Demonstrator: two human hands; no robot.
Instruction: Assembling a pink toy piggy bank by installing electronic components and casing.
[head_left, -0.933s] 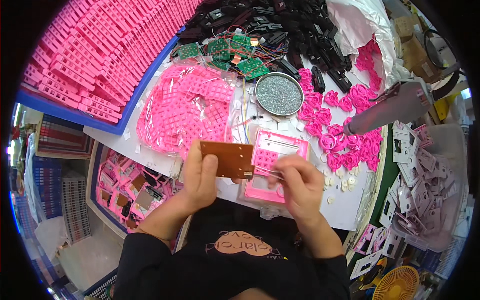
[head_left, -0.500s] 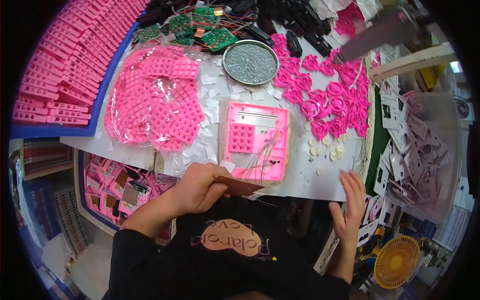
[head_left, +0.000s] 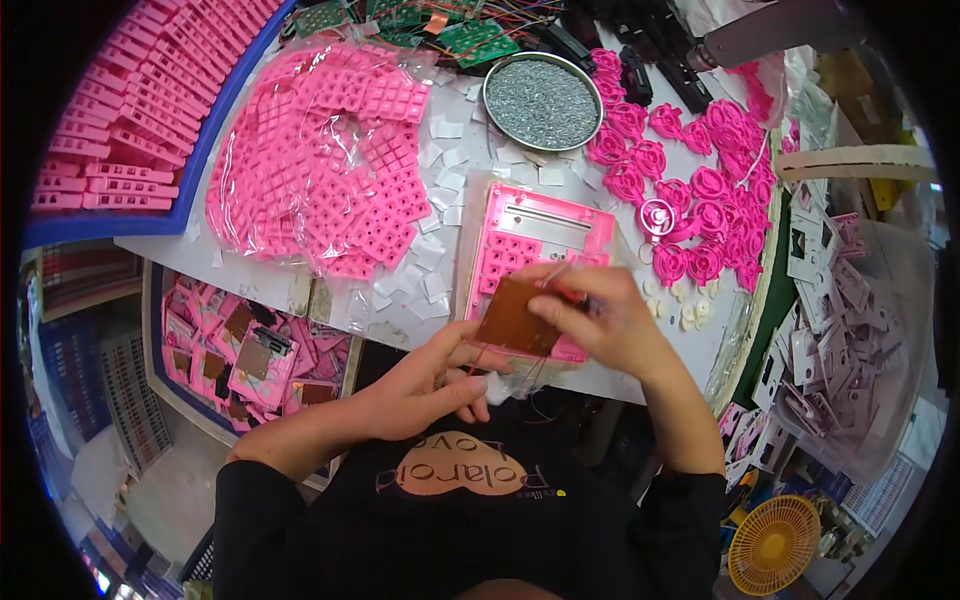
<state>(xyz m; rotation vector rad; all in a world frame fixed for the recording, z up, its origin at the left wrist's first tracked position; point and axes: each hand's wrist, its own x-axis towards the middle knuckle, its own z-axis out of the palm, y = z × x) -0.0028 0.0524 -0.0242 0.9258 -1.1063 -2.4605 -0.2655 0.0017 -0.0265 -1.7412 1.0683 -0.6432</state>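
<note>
My right hand (head_left: 600, 315) is closed on a thin brown board (head_left: 517, 322), thumb on its face, held tilted over the lower part of a pink plastic casing (head_left: 595, 228). My left hand (head_left: 435, 385) is at the board's lower left corner, fingers bent toward the thumb. By its fingertips is a small white piece (head_left: 497, 388); whether they grip it or something else is hidden. Pink button pads (head_left: 505, 255) and a metal strip (head_left: 545, 222) sit in the casing. Thin wires show near my fingers, and the board covers the casing's lower part.
Left of the casing lie a clear bag of pink button pads (head_left: 320, 170) and white paper squares (head_left: 430, 250). Beyond it stands a round tin of small metal parts (head_left: 543, 100). Pink ring-shaped parts (head_left: 710, 190) lie right. A blue crate (head_left: 190, 215) holds pink strips.
The brown board has passed from my left hand to my right, which came in from the table's right side. The board now tilts over the casing, with my left hand beside its lower corner.
</note>
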